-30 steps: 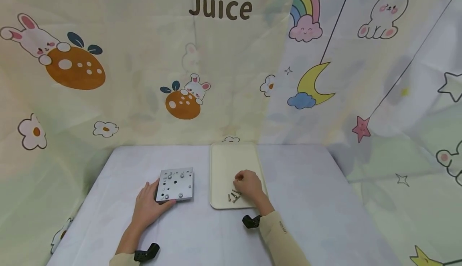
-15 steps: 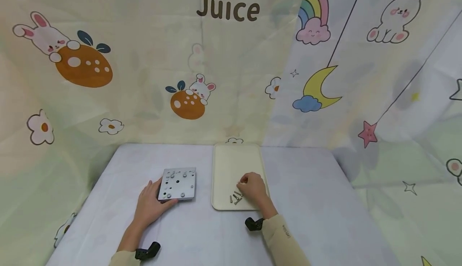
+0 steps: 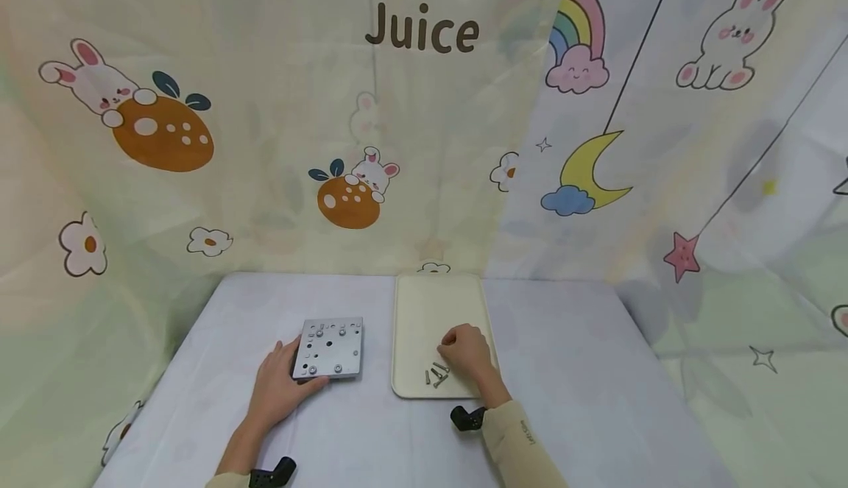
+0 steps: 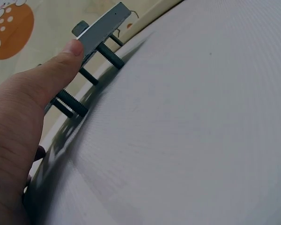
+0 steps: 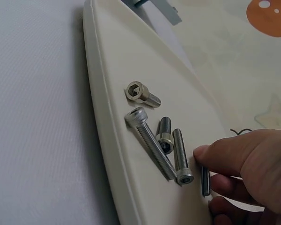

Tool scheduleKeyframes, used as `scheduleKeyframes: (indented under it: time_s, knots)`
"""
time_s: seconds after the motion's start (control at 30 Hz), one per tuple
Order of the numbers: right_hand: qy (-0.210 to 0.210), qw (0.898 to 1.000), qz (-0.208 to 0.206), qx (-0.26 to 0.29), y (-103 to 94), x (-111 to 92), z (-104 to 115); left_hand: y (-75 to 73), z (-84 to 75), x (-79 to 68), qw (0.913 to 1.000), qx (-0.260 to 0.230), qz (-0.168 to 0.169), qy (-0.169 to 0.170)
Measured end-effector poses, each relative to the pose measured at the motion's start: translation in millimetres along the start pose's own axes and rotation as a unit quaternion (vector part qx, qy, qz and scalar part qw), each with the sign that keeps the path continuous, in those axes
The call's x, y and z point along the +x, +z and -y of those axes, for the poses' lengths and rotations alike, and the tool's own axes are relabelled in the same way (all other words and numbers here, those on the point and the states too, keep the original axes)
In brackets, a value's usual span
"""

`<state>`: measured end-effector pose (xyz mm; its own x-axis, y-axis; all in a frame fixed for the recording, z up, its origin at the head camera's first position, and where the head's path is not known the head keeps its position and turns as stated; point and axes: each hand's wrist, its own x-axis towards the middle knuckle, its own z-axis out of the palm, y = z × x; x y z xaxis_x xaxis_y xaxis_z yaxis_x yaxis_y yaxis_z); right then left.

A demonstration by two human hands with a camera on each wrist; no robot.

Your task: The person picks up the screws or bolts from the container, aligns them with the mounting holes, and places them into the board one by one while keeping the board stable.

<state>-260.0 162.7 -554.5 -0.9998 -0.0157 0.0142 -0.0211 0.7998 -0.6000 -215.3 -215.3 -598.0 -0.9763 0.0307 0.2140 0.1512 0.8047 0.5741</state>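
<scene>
In the head view my left hand (image 3: 273, 386) holds the near left corner of a square silver metal plate (image 3: 343, 353) with several holes and bolt heads. In the left wrist view the thumb presses the edge of the plate (image 4: 105, 29), and threaded bolt shanks (image 4: 111, 56) stick out below it. My right hand (image 3: 469, 355) is over the cream tray (image 3: 437, 304). Its thumb and fingers pinch a dark bolt (image 5: 205, 180), whose head is hidden. Beside it several socket-head bolts lie in the tray, among them a long one (image 5: 152, 147) and a short one (image 5: 143, 93).
A white cloth covers the table (image 3: 556, 341). The tray stands right of the plate, with its raised rim (image 5: 100, 93) around it. Behind the table hangs a printed cloth backdrop (image 3: 265, 105). Black cameras (image 3: 467, 419) are strapped to both wrists.
The head view has shifted slightly. My left hand stays on the plate, and my right hand stays over the same part of the tray with only small finger movement.
</scene>
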Motion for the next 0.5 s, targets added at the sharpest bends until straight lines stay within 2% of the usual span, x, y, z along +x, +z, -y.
scheduleKeyframes:
  time_s: [0.27, 0.5]
  knots:
    - [-0.036, 0.999, -0.008, -0.023, 2.3, 2.0, 6.7, 2.5, -1.5, 1.7, 1.0000, 0.002, -0.002, 0.000]
    - [-0.073, 0.997, -0.019, -0.002, 7.4, 4.5, 20.7, 2.0, -0.3, -1.4, 1.0000, 0.006, 0.000, -0.004]
